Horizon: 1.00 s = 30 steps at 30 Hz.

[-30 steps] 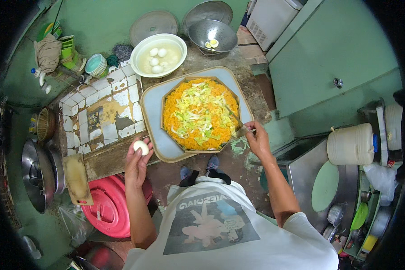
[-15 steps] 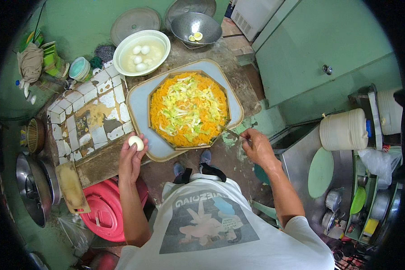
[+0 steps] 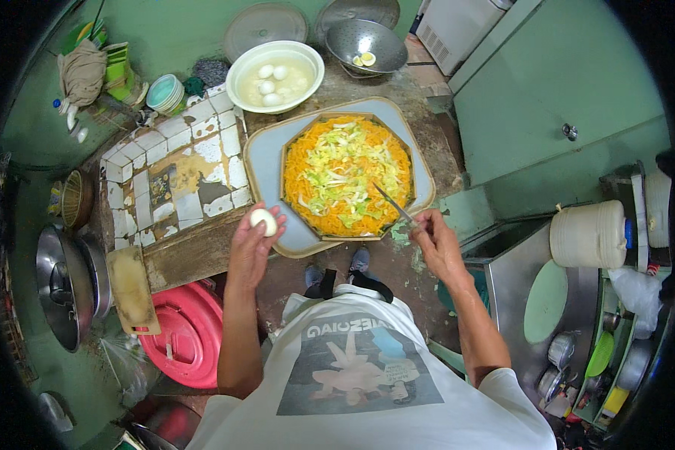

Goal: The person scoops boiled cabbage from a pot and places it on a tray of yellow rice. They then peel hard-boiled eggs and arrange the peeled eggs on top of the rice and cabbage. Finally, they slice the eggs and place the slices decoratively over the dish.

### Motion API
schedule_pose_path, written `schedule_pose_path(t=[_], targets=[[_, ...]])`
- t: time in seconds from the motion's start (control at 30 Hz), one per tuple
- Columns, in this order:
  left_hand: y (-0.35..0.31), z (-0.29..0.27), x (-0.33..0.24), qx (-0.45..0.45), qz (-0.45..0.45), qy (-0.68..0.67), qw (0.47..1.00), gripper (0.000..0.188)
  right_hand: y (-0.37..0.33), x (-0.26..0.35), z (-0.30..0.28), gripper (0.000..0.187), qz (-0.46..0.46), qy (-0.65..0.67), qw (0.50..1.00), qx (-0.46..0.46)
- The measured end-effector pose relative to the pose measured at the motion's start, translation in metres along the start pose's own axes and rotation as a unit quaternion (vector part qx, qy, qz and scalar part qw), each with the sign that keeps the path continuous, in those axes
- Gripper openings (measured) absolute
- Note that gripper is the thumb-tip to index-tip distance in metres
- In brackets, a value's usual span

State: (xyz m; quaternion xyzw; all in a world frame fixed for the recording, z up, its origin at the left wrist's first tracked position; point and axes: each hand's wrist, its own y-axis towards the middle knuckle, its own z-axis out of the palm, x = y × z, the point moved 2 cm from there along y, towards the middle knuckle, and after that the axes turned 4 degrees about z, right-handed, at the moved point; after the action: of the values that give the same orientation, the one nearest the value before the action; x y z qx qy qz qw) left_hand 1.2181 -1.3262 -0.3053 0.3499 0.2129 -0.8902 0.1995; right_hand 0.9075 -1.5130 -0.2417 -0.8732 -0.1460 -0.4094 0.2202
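Left hand (image 3: 252, 244) has a white egg (image 3: 262, 222) by the tray's (image 3: 265, 161) near corner; right hand (image 3: 438, 244) holds a knife (image 3: 394, 203), blade slanting over orange shreds (image 3: 307, 199) and pale greens (image 3: 345, 161)! Beyond, more eggs (image 3: 280, 73) sit in a white bowl (image 3: 274, 109), cut egg (image 3: 367, 58) in a grey colander (image 3: 352, 45).

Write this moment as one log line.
left hand: holds egg | right hand: holds knife | octagonal tray: orange food, pale-green shreds

You wore a white short-sleeved T-shirt (image 3: 375, 429) with a grey rectangular graphic print (image 3: 360, 371); shoes (image 3: 359, 260) were blue-grey, forearms (image 3: 478, 322) bare.
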Motion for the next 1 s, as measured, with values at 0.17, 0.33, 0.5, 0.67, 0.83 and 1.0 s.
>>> schedule_pose_path(t=[0.17,0.33,0.5,0.67,0.83,1.0], targets=[[0.016,0.035,0.023,0.043,0.028,0.041,0.998,0.057,-0.013,0.038,0.086,0.033,-0.059,0.07,0.991,0.099],[0.023,0.05,0.019,0.047,0.076,0.015,0.996,0.055,-0.038,0.066,0.124,0.031,-0.063,0.034,0.99,0.123],[0.019,0.048,0.012,0.038,0.102,0.011,0.994,0.052,-0.041,0.073,0.132,0.024,-0.092,-0.015,0.989,0.111],[0.017,0.045,0.013,0.035,0.126,0.025,0.991,0.049,-0.032,0.073,0.147,0.02,-0.146,-0.065,0.984,0.085],[0.016,0.041,0.012,0.019,0.135,0.015,0.991,0.047,-0.02,0.072,0.163,0.02,-0.195,-0.083,0.975,0.064],[0.013,0.031,0.014,-0.002,0.113,-0.025,0.993,0.048,-0.011,0.071,0.178,0.022,-0.2,-0.111,0.97,0.079]])
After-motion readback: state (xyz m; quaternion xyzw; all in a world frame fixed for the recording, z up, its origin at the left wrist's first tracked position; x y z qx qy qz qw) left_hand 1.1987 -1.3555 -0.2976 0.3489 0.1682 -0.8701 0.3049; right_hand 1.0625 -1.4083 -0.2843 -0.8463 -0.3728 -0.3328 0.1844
